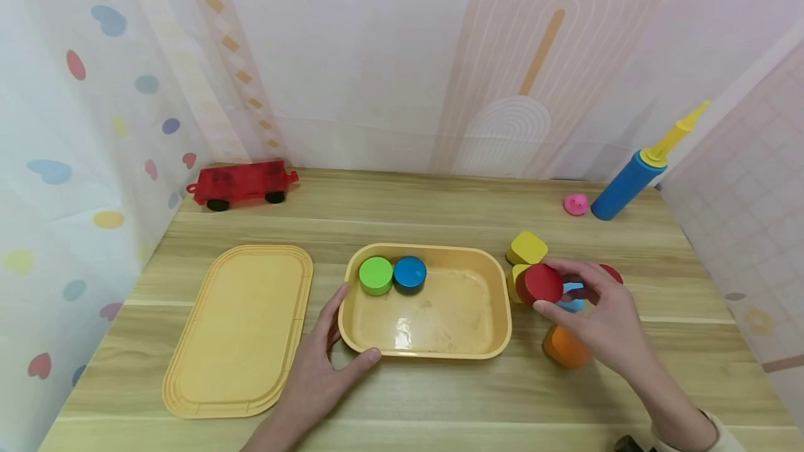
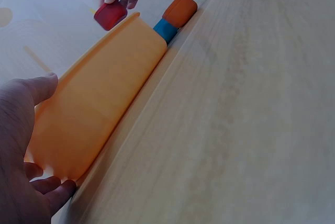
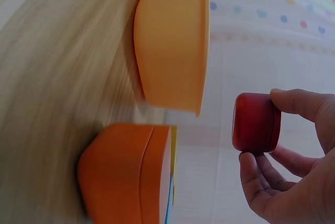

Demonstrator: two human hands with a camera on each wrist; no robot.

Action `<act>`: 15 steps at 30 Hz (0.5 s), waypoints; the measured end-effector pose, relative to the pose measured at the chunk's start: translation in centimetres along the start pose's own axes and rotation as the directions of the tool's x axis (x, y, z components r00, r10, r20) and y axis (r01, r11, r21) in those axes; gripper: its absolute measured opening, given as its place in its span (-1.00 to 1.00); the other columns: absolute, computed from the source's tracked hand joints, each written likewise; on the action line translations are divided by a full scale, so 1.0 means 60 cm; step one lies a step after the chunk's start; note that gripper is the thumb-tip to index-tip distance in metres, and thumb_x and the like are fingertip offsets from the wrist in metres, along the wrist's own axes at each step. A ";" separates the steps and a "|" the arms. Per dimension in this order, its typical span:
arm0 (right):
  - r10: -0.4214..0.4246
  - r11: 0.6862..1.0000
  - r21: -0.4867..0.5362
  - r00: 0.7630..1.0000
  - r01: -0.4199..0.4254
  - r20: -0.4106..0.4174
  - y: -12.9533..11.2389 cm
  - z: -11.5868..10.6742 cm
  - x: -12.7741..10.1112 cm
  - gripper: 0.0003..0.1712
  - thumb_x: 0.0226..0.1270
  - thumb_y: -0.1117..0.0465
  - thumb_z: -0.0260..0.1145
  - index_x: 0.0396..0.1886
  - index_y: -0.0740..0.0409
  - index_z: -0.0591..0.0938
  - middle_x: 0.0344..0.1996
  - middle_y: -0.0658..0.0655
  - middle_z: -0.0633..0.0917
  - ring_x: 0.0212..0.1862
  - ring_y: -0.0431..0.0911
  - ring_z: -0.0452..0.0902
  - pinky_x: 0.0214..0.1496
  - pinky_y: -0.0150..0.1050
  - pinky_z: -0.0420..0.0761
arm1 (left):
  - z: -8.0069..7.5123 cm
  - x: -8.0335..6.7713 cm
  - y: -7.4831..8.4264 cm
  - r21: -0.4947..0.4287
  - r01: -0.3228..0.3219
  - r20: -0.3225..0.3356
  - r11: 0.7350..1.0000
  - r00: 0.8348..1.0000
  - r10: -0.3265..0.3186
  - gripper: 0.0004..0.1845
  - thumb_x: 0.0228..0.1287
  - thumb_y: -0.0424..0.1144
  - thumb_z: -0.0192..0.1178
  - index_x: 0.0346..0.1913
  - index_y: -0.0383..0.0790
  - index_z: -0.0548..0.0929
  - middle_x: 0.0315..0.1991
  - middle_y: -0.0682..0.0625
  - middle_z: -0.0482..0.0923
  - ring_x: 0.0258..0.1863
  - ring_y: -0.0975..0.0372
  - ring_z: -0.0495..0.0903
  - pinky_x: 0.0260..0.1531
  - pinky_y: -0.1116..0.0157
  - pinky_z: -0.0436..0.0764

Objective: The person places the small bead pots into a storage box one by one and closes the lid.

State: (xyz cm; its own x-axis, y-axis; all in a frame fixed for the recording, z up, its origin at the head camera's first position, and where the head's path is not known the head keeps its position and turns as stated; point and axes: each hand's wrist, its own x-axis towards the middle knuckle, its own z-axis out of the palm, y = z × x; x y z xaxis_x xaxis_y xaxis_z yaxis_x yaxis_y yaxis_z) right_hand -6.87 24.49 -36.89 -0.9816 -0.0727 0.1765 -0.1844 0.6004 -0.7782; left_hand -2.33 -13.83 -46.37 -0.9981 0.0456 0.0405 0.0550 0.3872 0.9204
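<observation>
Red and round, the block [image 1: 539,284] is pinched between the thumb and fingers of the right hand [image 1: 603,319], lifted off the desk [image 1: 440,396] and held just outside the right rim of the yellow tray [image 1: 427,351]. The right wrist view shows only the fingertips on its flat faces, a light pinch on a smooth block, so it could slip and drop onto the pile below or onto the desk rather than into the tray.

That pile sits close under the hand: an orange block [image 1: 565,349], a blue block [image 1: 571,298], two yellow blocks [image 1: 526,247] and another red piece [image 1: 611,273] behind the fingers. A low sweep of the wrist could knock the orange one away or scatter the rest.

The left hand [image 1: 320,368] lies with fingers spread and fairly straight, thumb along the tray's near edge and fingers against its left corner, gripping nothing. If it presses or nudges, the light tray could slide or tip, and the green disc [image 1: 375,275] and blue disc [image 1: 410,273] inside, touching each other at the far left, would shift.

A red block let go from a height may bounce on the hard tray floor or strike those two discs. The flat lid [image 1: 241,326] lies just beside the left hand.
</observation>
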 end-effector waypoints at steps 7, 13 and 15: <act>-0.021 1.000 0.008 0.998 0.020 0.057 -0.009 0.035 0.020 -0.37 0.14 0.14 0.62 0.23 0.01 0.65 0.05 0.03 0.65 -0.01 -0.19 0.57 -0.09 -0.30 0.76 | -0.001 0.000 -0.001 0.007 0.000 0.002 1.000 1.000 0.000 0.09 0.13 0.06 0.53 0.62 0.29 0.06 0.58 0.05 0.17 0.49 0.18 0.30 0.35 0.62 0.26; -0.095 0.994 0.061 0.988 0.088 0.118 -0.015 0.069 0.035 -0.36 0.09 0.17 0.65 0.22 0.00 0.66 0.01 -0.03 0.67 0.02 -0.18 0.59 -0.04 -0.15 0.79 | -0.001 0.000 0.000 0.015 -0.004 -0.002 1.000 1.000 0.004 0.09 0.12 0.07 0.53 0.62 0.25 0.07 0.58 0.05 0.17 0.49 0.19 0.30 0.35 0.61 0.28; -0.101 0.993 0.073 0.985 0.092 0.138 -0.021 0.080 0.039 -0.35 0.08 0.17 0.65 0.21 -0.01 0.66 0.00 -0.04 0.67 0.01 -0.17 0.60 -0.03 -0.09 0.79 | 0.000 0.000 0.000 0.014 -0.008 -0.003 1.000 1.000 0.008 0.09 0.12 0.06 0.53 0.62 0.24 0.07 0.58 0.05 0.18 0.49 0.19 0.31 0.35 0.60 0.28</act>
State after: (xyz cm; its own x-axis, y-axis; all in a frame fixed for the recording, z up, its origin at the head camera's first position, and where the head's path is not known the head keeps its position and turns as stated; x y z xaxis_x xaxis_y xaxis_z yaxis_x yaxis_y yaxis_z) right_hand -9.18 19.73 -38.39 -0.9553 -0.2422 0.1696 -0.2768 0.5312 -0.8007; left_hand -2.30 -13.85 -46.36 -0.9977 0.0461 0.0494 0.0637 0.3993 0.9146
